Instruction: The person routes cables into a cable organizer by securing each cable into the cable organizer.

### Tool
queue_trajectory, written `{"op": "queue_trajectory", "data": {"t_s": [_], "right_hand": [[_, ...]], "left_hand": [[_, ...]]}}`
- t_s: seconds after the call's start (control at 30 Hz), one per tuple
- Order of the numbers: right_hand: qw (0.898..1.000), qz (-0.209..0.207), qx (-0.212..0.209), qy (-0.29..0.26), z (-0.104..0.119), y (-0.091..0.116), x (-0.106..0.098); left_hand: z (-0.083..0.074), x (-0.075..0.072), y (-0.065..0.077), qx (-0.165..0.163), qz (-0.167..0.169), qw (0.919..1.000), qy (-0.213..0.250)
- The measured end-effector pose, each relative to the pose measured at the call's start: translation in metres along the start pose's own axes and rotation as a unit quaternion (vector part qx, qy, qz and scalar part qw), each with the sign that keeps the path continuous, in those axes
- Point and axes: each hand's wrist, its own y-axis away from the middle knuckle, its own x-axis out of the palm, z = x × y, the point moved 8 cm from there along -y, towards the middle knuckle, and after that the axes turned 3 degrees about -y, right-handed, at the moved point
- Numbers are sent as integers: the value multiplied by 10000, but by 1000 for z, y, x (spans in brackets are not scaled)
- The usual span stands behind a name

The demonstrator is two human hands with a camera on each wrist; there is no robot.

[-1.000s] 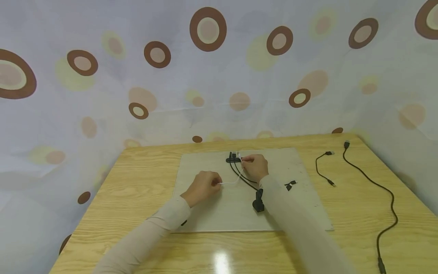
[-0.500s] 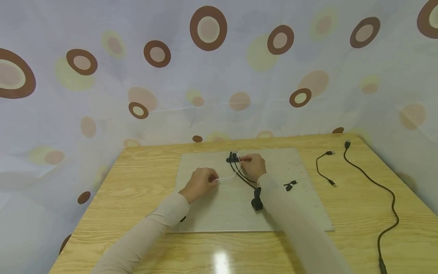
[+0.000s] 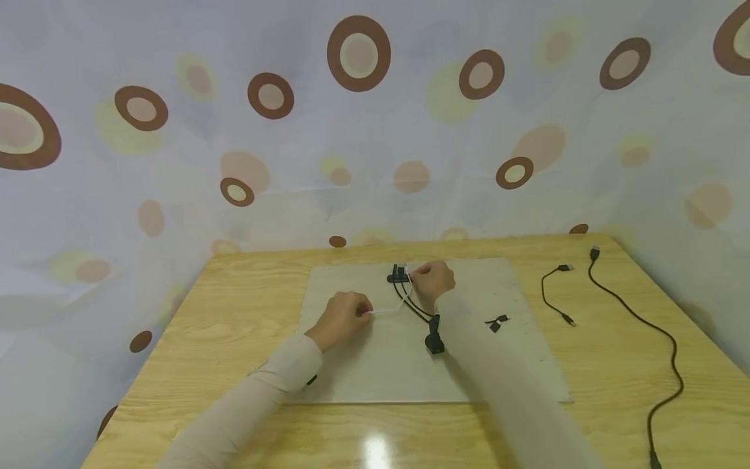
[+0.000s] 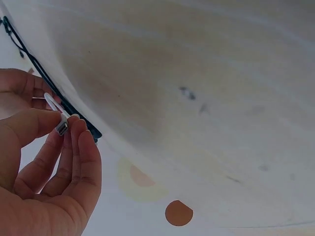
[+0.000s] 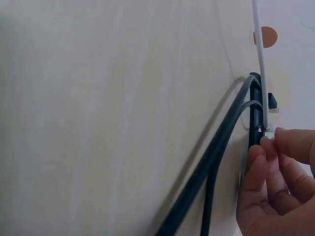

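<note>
My left hand (image 3: 342, 318) pinches a thin white charging cable (image 3: 383, 311) close to its small metal-tipped plug (image 4: 62, 128). From there the cable runs right and up to a black cable holder (image 3: 394, 279) at the board's far edge. My right hand (image 3: 435, 280) has thumb and fingers pinched at the holder's right end, beside the white cable. In the right wrist view, the white cable (image 5: 261, 64) crosses the holder (image 5: 256, 91) right by those fingertips. Two black cables (image 5: 206, 152) also pass through the holder, their far plugs standing beyond it.
A pale board (image 3: 375, 378) lies on the wooden table (image 3: 246, 280). A black plug bundle (image 3: 434, 342) lies by my right sleeve, with a short black cable piece (image 3: 497, 322) right of it. Farther right lie a short black cable (image 3: 546, 293) and a long one (image 3: 668, 339).
My left hand has shifted slightly left, drawing the white cable along. The right fingertips have moved off the white cable to the holder's end. The black plug bundle has shifted slightly left.
</note>
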Motion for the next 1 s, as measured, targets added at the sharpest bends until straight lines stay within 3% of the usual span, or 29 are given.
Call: {"op": "queue_trajectory", "data": {"t_s": [0.5,1.0], "right_hand": [[9988,-26,92,481,14,4,-2],[9964,-113,245,798,10,-4,1]], "left_hand": [[1,1,2,-15,13,10000,33],[2,1,1,-11,5,10000,27]]}}
